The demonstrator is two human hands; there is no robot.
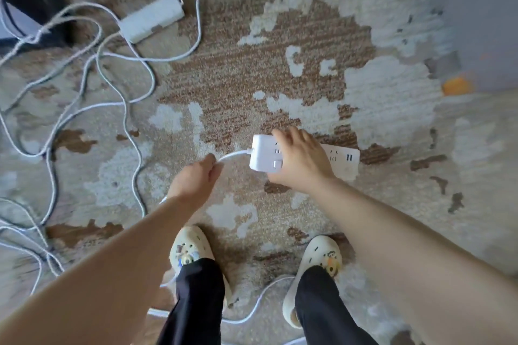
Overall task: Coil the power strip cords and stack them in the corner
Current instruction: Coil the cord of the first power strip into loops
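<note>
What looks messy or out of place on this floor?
Loose white cords sprawl in tangled loops over the rug's left side, around a second power strip. One cord runs between the person's shoes, a likely trip hazard. The right hand grips a power strip; the left hand pinches its cord.

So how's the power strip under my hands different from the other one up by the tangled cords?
The near power strip is gripped by the right hand, its cord pinched by the left hand; the far power strip lies untouched. The near one looks sharp, the far one blurred. Both are white, on the carpet.
</note>
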